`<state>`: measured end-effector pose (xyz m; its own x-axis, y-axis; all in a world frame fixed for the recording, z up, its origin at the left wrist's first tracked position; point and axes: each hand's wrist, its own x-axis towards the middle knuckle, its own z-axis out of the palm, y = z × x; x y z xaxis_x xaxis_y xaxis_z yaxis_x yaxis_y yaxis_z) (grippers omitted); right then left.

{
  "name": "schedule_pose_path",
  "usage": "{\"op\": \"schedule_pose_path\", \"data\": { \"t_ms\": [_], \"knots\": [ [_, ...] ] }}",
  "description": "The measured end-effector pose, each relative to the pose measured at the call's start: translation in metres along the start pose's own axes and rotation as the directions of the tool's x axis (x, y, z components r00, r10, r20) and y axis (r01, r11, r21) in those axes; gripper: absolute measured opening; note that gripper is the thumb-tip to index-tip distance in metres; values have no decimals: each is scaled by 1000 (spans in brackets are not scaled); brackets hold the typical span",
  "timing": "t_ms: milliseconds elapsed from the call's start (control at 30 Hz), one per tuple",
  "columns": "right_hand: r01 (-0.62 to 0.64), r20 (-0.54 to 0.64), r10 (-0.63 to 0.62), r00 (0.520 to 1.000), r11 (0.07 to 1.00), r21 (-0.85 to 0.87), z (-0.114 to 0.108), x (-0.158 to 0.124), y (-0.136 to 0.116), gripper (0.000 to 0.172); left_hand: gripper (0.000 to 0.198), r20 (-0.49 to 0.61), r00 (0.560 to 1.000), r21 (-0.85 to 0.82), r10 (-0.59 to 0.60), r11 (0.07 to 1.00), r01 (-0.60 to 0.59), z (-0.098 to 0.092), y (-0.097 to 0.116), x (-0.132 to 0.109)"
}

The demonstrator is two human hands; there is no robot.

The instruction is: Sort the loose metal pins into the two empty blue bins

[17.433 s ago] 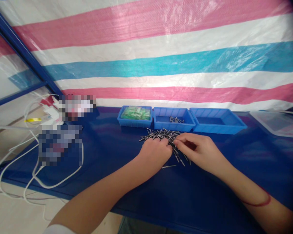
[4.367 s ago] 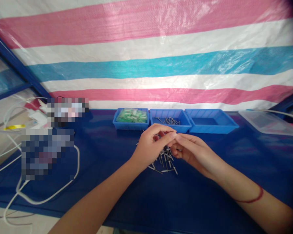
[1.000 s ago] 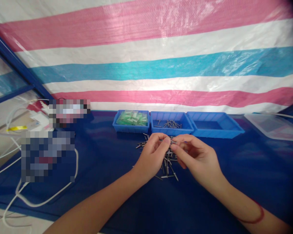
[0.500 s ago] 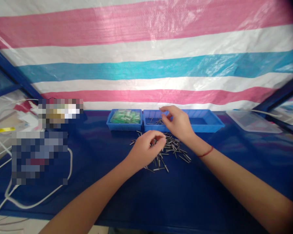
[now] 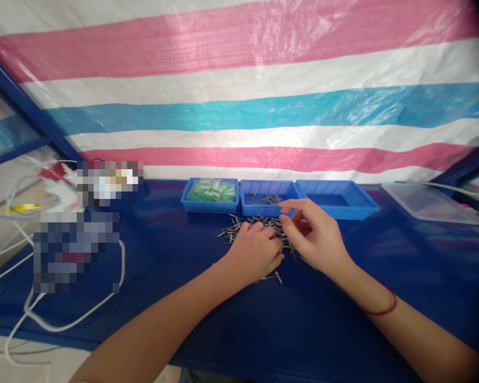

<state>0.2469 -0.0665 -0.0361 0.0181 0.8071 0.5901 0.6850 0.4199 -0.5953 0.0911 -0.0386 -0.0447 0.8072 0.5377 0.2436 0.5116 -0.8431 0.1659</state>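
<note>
A loose pile of thin metal pop rivets lies on the blue tabletop. My left hand is over the pile's near side, its fingers curled down and closed; whatever they hold is hidden. Just to the right, my right hand hovers at the pile's edge, thumb and forefinger apart with nothing visible between them. Behind the pile stands the middle blue bin, with several rivets in it.
A left blue bin holds bagged green-and-white pieces. The right blue bin adjoins the middle one. A clear plastic lid lies far right. White cable loops at left near blurred items. A striped sheet hangs behind.
My right hand has come back from over the middle bin to the pile's right edge. My left hand has turned palm down, its fingers lowered onto the rivets. The view has shifted slightly.
</note>
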Motion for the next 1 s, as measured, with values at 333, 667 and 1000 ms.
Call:
{"op": "schedule_pose_path", "data": {
  "t_ms": [333,667,1000],
  "knots": [
    [-323,258,234,937,862,391,1,-5,-12,19,18,-168,850,-772,-499,603,201,-12,-5,-2],
    [-623,538,325,778,507,595,5,-9,-20,30,19,-72,835,-939,-545,320,128,-12,4,-4],
    [-713,606,379,700,317,626,5,-10,-32,31,12,-141,867,-916,-477,395,68,-20,3,-5]
  ]
}}
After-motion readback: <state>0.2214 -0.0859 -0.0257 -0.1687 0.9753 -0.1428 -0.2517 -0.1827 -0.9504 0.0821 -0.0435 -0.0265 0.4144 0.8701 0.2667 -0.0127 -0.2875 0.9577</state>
